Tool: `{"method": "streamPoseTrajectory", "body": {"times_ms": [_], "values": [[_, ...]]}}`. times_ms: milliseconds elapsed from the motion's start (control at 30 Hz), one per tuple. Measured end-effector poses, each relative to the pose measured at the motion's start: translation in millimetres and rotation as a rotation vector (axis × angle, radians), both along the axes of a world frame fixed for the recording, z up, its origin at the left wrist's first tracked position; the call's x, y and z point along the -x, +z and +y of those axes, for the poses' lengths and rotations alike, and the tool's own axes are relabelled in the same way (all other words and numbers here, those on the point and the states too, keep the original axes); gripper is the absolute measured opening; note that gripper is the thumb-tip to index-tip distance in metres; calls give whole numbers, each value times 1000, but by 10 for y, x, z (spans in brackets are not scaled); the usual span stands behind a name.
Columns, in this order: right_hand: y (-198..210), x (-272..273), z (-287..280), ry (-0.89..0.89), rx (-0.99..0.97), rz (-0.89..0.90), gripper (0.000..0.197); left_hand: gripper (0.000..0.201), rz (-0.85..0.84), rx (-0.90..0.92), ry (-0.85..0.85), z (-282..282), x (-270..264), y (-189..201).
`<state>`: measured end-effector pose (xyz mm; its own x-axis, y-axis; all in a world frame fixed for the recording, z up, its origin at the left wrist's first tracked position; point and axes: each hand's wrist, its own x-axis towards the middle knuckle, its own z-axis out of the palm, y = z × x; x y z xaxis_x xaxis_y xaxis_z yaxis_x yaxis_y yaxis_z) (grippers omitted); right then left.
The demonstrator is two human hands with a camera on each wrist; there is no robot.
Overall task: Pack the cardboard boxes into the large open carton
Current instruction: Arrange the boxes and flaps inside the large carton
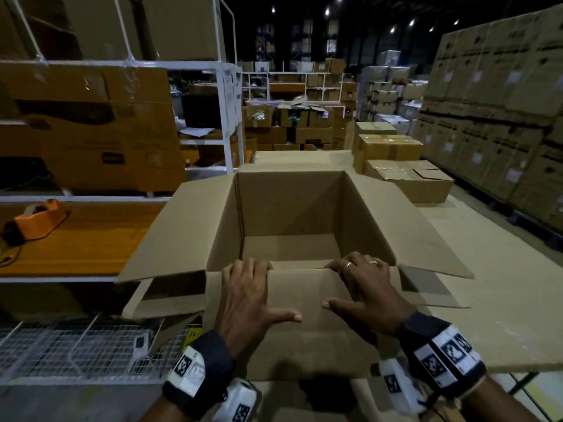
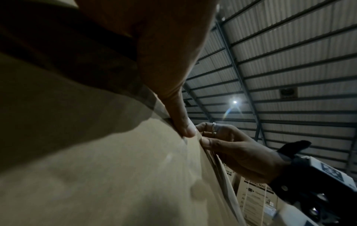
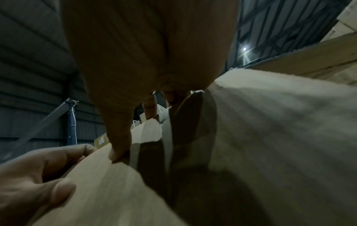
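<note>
A large open carton stands in front of me on a cardboard-covered table, all flaps folded outward and its inside empty. Its near flap hangs toward me. My left hand grips that flap at the fold, fingers hooked over the rim, thumb spread on the outer face. My right hand, wearing rings, holds the same fold further right. In the left wrist view the right hand curls over the edge. The right wrist view shows the left hand clasping the flap. Sealed cardboard boxes sit behind the carton at the right.
An orange tape dispenser lies on the orange shelf at left. A white rack holds big cartons. A wire mesh basket sits low at left. Tall pallet stacks line the right.
</note>
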<state>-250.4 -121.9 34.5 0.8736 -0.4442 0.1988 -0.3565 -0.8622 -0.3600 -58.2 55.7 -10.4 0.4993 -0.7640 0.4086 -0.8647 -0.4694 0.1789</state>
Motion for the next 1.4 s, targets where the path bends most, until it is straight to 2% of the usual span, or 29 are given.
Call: {"method": "streamPoseTrajectory", "body": {"times_ms": [167, 267, 367, 467, 533, 633, 767, 867, 967, 1100, 1267, 1400], "values": [[94, -48, -49, -13, -69, 24, 41, 91, 9, -76, 0, -60, -78, 43], [183, -134, -130, -3, -12, 92, 46, 86, -57, -116, 4, -142, -173, 130], [190, -178, -214, -29, -83, 83, 51, 81, -61, -173, -9, -223, -222, 238], [93, -212, -222, -14, -26, 27, 44, 73, -83, -225, 31, -300, -196, 252], [33, -220, -222, -10, 4, -10, 39, 77, -93, -240, 64, -343, -174, 225], [-5, -214, -237, -5, 10, -36, 39, 79, -90, -198, 71, -356, -189, 155], [-32, -196, -247, -11, -21, -36, 40, 64, -66, -32, -19, -284, -208, 113], [-31, -127, -249, 9, 12, -31, 60, 67, -16, 12, -57, -237, -149, 170], [-58, -6, -243, 7, 27, -63, 69, 63, 64, 53, -83, -211, 7, 212], [-137, 216, -245, 22, 50, -68, 71, 63, 61, 61, -90, -210, 315, 215], [-136, 653, -325, 19, -19, -102, 76, 66, 80, 88, -153, -318, 805, 271], [-160, 1250, -522, 19, -129, -233, 64, 62, 102, 107, -248, -628, 1395, 279]]}}
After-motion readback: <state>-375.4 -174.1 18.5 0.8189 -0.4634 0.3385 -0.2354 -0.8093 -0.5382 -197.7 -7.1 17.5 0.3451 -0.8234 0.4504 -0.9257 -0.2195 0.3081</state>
